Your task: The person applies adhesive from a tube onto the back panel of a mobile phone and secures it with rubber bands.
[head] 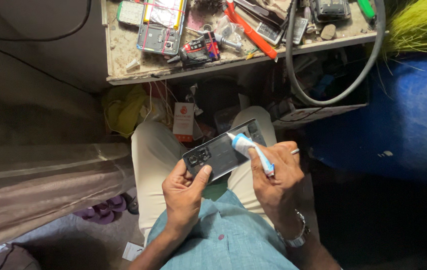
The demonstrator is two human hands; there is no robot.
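Resting over the person's lap, the dark phone back panel (222, 150) is pinched at its near-left corner by the left hand (183, 192), thumb on top; the right hand (276, 175) is closed round a white-and-blue glue tube (251, 151), nozzle touching the panel's far edge; held only by one corner, the panel could tilt and let the bead stray; beyond, the bench (123, 50) carries a banded phone (161, 25) near its front edge.

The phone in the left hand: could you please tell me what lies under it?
Under the phone are the left hand's fingers and the person's light trousers. The phone's underside is hidden.
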